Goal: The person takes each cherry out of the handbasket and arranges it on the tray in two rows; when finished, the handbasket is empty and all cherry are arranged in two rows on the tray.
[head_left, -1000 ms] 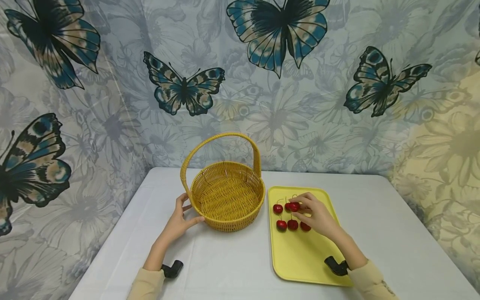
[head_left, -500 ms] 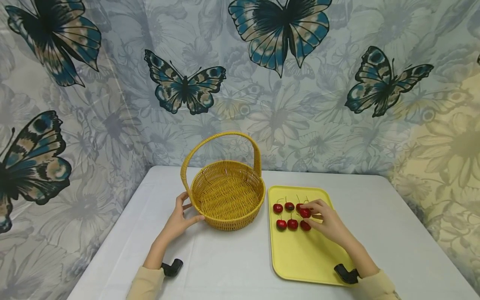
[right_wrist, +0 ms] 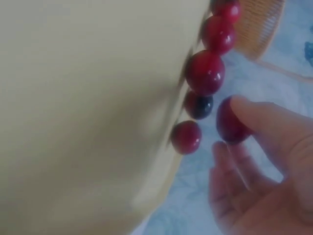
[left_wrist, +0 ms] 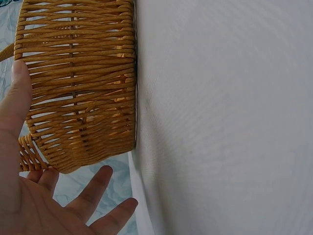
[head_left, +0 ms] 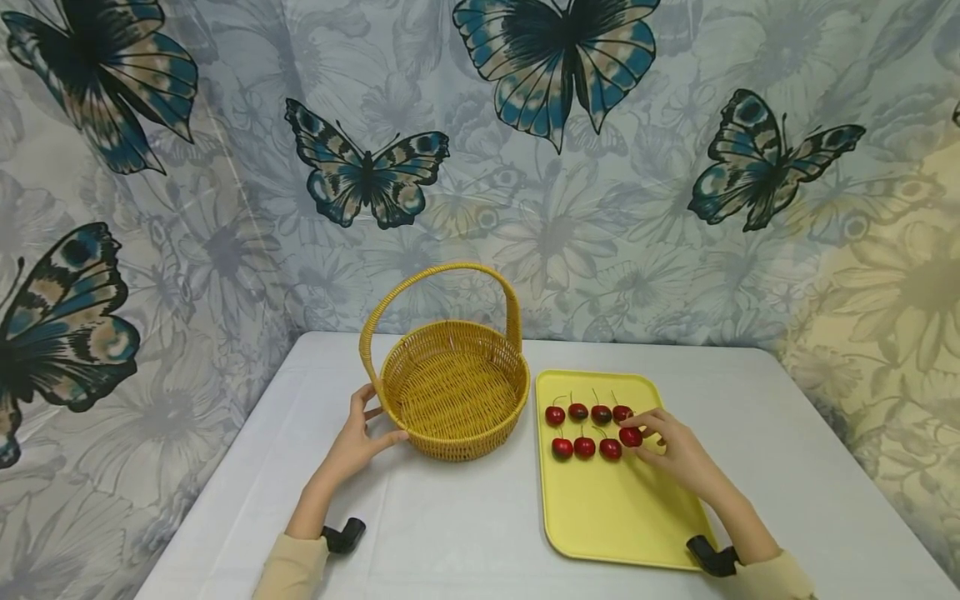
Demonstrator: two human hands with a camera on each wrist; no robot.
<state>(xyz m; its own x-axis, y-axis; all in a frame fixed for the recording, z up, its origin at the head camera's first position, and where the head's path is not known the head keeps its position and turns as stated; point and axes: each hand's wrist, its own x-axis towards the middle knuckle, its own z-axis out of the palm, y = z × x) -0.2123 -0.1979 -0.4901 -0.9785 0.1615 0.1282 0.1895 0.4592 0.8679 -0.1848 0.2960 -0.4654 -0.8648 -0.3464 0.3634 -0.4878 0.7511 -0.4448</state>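
My right hand [head_left: 678,454] pinches a dark red cherry [head_left: 630,437] between thumb and fingertips, just above the right part of the yellow tray [head_left: 600,521]. On the tray lie two rows of cherries with stems; the cherry [head_left: 622,413] at the right of the back row is close to my fingers. In the right wrist view the pinched cherry [right_wrist: 231,121] is apart from the others. My left hand [head_left: 357,442] holds the side of a yellow-brown wicker basket [head_left: 457,450], thumb on its rim and fingers by the handle's base. The basket's visible floor is bare.
The basket's tall arched handle [head_left: 450,268] rises above its rim. Basket and tray stand side by side on a white-covered table [head_left: 442,525], with a narrow gap between them. Behind hangs a butterfly-print cloth [head_left: 555,242].
My right hand has moved right and slightly nearer, carrying the cherry from over the back row's middle to its right end. More cherries show now. The left hand and basket stay put.
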